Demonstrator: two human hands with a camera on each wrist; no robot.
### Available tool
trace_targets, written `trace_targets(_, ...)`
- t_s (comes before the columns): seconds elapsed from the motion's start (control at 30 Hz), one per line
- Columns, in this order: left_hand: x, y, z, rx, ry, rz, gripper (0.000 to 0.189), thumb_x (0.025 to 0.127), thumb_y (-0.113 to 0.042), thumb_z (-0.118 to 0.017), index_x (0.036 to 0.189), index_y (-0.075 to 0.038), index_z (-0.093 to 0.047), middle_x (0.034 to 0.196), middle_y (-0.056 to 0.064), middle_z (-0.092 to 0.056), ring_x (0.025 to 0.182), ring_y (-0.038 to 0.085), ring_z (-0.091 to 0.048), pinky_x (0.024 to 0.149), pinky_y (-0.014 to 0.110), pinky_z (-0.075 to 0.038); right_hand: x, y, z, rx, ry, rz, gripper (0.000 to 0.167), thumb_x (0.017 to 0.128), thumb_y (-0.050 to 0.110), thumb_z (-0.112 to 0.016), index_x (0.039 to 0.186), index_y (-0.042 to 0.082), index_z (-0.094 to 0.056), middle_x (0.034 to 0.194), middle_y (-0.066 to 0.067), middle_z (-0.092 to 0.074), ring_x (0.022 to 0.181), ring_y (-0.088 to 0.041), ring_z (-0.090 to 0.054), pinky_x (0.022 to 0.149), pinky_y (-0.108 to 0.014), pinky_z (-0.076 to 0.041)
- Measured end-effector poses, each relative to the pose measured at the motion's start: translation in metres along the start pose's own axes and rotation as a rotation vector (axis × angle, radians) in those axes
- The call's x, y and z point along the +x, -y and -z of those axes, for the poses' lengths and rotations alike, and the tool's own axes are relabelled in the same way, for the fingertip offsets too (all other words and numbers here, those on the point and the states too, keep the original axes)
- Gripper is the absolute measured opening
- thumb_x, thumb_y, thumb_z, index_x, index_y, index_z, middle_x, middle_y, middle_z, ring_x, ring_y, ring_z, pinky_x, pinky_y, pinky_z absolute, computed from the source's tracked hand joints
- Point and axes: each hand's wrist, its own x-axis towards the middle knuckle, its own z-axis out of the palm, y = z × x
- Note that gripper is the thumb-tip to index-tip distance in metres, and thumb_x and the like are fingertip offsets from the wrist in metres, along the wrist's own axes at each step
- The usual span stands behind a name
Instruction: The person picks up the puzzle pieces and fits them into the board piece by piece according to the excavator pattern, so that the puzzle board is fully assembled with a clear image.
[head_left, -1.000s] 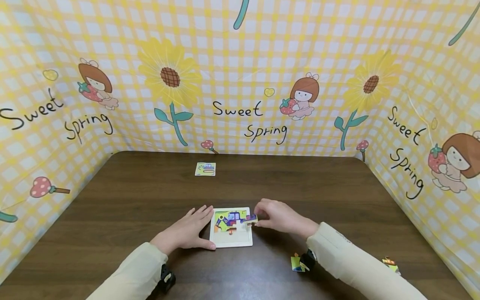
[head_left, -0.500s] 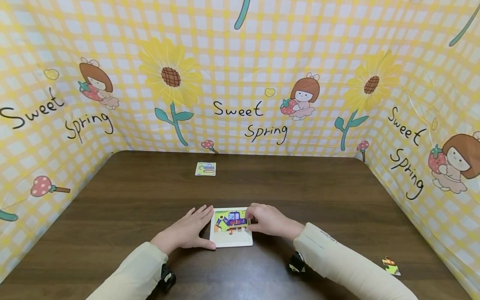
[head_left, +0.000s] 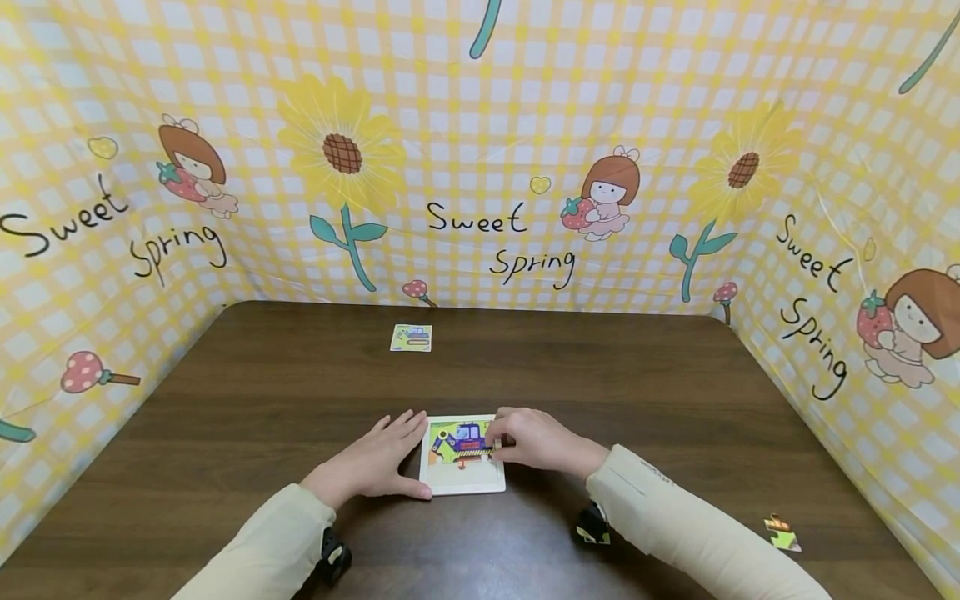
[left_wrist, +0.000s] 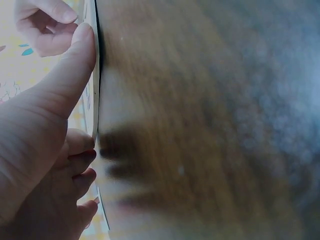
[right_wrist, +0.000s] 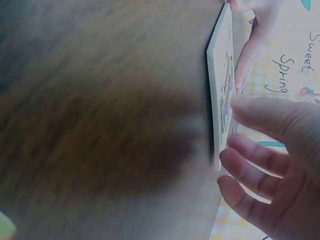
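In the head view a white-rimmed puzzle tray (head_left: 465, 490) lies flat on the table. Its upper part carries joined pieces showing a purple and yellow-green excavator (head_left: 463, 437); the lower strip is bare. My left hand (head_left: 363, 462) lies along the tray's left edge, fingers spread, thumb at the near corner. At the right side of the picture, my right hand (head_left: 551, 439) has thumb and index finger bent onto a puzzle piece, mostly hidden by the fingertips. The right wrist view shows that thumb (right_wrist: 250, 110) at the tray's surface, the other fingers curled beside it.
A small picture card (head_left: 411, 337) with an excavator lies further back. One loose puzzle piece (head_left: 782, 533) sits at the right, beyond the right sleeve. Another piece (head_left: 602, 542) is partly covered by the right wrist camera. Patterned cloth (head_left: 480, 167) walls the table's back and sides.
My right hand has moved left, bringing the puzzle piece from over the tray's right rim down into the picture, then shifting it slightly. The left hand has stayed still.
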Motion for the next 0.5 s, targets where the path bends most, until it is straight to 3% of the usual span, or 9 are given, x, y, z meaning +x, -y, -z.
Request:
trace_targets(0.13, -0.0004, 0.0003, 0.0, 0.004, 0.0, 0.002, 0.1, 0.074, -0.062, -0.063, 0.141, 0.004, -0.029, 0.148, 0.016, -0.023, 0.136, 0.032, -0.015, 0.107, 0.05, -0.012, -0.0008, -0.0001, -0.0002, -0.031, 0.028, 0.048, 0.009, 0.081, 0.016, -0.072, 0.09, 0.014, -0.074, 0.09, 0.005, -0.058, 0.074, -0.007, -0.053, 0.063, -0.019, -0.043)
trace_targets(0.5, -0.0012, -0.0004, 0.0006, 0.0, -0.002, -0.002, 0.1, 0.074, -0.061, -0.063, 0.141, 0.005, -0.029, 0.148, 0.017, -0.023, 0.136, 0.032, -0.015, 0.107, 0.05, -0.012, -0.0026, 0.0031, 0.002, -0.034, 0.043, 0.048, 0.011, 0.082, 0.017, -0.071, 0.092, 0.013, -0.074, 0.089, 0.005, -0.058, 0.073, -0.008, -0.053, 0.062, -0.019, -0.043)
